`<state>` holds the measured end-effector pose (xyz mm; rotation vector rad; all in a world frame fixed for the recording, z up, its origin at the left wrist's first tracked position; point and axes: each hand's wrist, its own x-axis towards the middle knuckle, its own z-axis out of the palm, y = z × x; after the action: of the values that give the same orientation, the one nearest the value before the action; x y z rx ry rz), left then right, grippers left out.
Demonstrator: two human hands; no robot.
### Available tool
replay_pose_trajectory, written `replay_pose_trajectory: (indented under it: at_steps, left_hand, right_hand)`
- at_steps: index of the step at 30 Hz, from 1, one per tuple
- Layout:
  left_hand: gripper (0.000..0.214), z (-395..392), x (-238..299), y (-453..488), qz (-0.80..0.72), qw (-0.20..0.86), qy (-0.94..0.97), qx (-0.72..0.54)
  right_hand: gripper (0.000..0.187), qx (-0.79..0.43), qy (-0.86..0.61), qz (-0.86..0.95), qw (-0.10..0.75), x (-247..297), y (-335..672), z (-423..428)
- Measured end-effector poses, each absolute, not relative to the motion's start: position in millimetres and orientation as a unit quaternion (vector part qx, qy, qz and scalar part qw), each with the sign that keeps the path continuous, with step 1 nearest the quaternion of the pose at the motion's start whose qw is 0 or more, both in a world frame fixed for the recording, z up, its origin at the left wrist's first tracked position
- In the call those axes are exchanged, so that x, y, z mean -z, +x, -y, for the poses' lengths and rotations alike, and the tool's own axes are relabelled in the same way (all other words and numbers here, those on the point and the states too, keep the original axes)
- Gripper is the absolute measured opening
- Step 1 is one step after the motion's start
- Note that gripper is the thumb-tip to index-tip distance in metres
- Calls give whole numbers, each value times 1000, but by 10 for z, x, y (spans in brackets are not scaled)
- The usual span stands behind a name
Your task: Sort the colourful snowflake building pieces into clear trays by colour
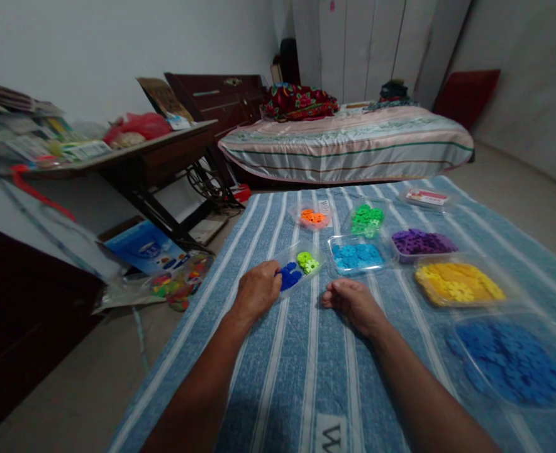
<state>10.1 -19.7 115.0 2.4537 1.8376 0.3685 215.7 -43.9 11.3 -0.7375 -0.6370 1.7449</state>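
Note:
My left hand [259, 288] is closed over the left end of a clear plastic tray [319, 269]. Its fingertips are at the dark blue flower-shaped plastic pieces [289, 275] in there; whatever they grip is hidden. Lime green pieces [307, 262] lie in the tray's other end. To the right, my right hand [351, 302] rests low over the striped cloth [301, 371] with fingers curled inward, and their inside does not show. Just beyond it stands a clear box of light blue pieces [357, 256].
Clear containers hold orange [313, 218], green [367, 219], purple [422, 242], yellow [460, 282] and blue pieces [514, 360]. A lidded box with a red label [426, 197] sits at the back right. Left stands a cluttered sewing table [165, 139]; a bed [353, 148] is behind.

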Motion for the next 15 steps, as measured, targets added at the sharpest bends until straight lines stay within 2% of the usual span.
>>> replay_pose_trajectory:
  at_steps: [4, 9, 15]
  left_hand:
    - [10, -33, -1090, 29, -607, 50, 787, -100]
    - [6, -173, -1034, -71, -593, 73, 780, -186]
    - [9, 107, -1140, -14, -578, 60, 787, -206]
  right_hand:
    - [28, -733, -313, 266, 543, -111, 2155, 432]
    - [28, -733, -314, 264, 542, -119, 2156, 432]
    - [27, -736, -312, 267, 538, -117, 2162, 430]
